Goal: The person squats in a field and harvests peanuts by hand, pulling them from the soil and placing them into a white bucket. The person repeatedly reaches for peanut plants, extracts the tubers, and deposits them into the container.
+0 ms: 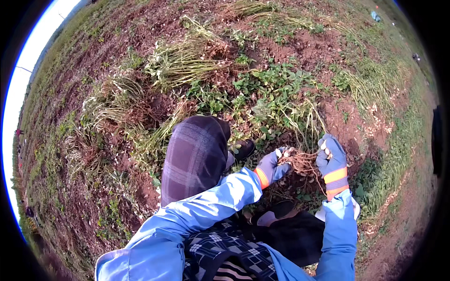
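My left hand (272, 167), in a grey glove with an orange cuff, is closed on the root end of a peanut plant (302, 161). Pale pods and tangled brown roots stick out past its fingers, and the leafy stems point away from me. Just right of the roots is my right hand (332, 157), gloved alike with orange and grey bands at the wrist. Its fingers are curled around pale peanut pods (324, 146). A thin root strand hangs between the two hands.
Bundles of pulled plants (187, 61) lie ahead, with another heap (117, 100) to the left. Pale pods (377, 119) are scattered on the reddish soil at right, beside a grass strip (389, 173). My bent knee (194, 154) rises left of my hands; a dark shoe (243, 149) shows beside it.
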A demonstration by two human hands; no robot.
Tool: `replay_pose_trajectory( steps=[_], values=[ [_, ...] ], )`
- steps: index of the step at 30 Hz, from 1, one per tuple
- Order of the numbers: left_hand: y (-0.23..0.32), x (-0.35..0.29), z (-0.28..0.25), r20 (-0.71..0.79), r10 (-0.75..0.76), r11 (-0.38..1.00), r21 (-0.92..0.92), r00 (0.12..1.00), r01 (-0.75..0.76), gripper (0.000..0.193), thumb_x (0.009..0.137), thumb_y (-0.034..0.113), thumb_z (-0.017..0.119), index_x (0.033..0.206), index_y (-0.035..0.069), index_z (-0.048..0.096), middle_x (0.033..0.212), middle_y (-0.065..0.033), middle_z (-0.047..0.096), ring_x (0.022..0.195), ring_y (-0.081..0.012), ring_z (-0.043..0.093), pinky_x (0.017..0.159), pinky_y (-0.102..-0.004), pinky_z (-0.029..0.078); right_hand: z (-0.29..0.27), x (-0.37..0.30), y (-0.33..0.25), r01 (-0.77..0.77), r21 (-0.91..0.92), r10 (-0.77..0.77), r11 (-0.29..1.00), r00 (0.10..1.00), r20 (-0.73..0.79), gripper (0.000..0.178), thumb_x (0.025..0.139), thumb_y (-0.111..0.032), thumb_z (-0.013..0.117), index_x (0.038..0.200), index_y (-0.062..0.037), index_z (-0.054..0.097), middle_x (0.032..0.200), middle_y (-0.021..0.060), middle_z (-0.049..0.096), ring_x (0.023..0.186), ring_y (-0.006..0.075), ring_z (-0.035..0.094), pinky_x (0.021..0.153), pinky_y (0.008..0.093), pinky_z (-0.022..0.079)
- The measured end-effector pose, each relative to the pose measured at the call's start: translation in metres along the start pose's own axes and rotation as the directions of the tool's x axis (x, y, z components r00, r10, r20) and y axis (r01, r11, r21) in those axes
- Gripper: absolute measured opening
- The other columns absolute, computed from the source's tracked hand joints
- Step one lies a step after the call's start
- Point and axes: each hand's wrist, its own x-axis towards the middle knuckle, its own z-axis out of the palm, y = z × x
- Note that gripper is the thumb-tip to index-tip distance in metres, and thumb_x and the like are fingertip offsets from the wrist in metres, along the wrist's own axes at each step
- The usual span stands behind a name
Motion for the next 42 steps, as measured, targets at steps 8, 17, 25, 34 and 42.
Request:
replay_pose_trajectory(
  steps=[8,17,25,34,42],
  values=[
    [0.008,-0.002,0.002,-0.138,-0.012,0.951,0.304,0.99,0.054,0.048,0.086,0.012,0.065,0.129,0.007,0.045,0.118,-0.0027,0.057,0.101,-0.0132,0.055,0.086,-0.0291,0.046,-0.01,-0.034,0.002,-0.116,0.133,0.092,0.984,0.98,0.179,0.013,0.082,-0.013,0.06,0.094,-0.0088,0.059,0.079,0.0038,0.055,0.052,0.0102,0.046,0.042,0.0214,0.033],
    [0.008,-0.007,0.011,-0.151,0.026,0.865,0.499,0.988,0.054,0.03,0.089,0.004,0.047,0.118,0.004,0.052,0.103,-0.0053,0.059,0.086,-0.015,0.06,0.074,-0.0253,0.052,0.004,-0.064,-0.006,0.084,0.052,-0.094,0.995,0.963,0.252,0.01,0.084,-0.006,0.056,0.094,-0.0047,0.057,0.086,0.0051,0.06,0.067,0.0131,0.058,0.05,0.0218,0.044],
    [-0.001,-0.014,-0.005,0.096,0.053,0.456,0.883,0.994,-0.11,0.041,0.072,0.005,0.063,0.113,0.006,0.058,0.098,-0.0122,0.064,0.087,-0.0277,0.063,0.073,-0.0316,0.05,0.013,-0.053,0.01,0.46,-0.767,-0.239,0.447,0.888,0.394,0.011,0.077,-0.004,0.064,0.085,-0.0007,0.057,0.075,0.0019,0.058,0.069,0.0092,0.053,0.063,0.0256,0.044],
    [0.008,-0.02,-0.005,0.141,0.018,0.153,0.978,0.99,-0.142,0.041,0.068,0.019,0.069,0.106,0.007,0.057,0.094,-0.0167,0.061,0.087,-0.0387,0.057,0.074,-0.0383,0.048,0.005,-0.047,0.046,0.489,-0.87,-0.148,0.068,0.867,0.476,0.014,0.077,-0.018,0.061,0.086,-0.0077,0.059,0.088,0.0141,0.059,0.08,0.0355,0.058,0.07,0.0439,0.047],
    [0.007,-0.024,0.002,0.07,-0.164,-0.086,0.993,0.984,-0.085,0.039,0.07,0.016,0.065,0.106,0.011,0.054,0.094,-0.0156,0.061,0.083,-0.0384,0.059,0.07,-0.0448,0.048,0.004,-0.051,0.051,0.41,-0.909,-0.016,-0.073,0.911,0.413,0.018,0.079,-0.025,0.06,0.085,-0.0082,0.058,0.089,0.0136,0.058,0.082,0.0349,0.058,0.07,0.0444,0.047]
  ],
)
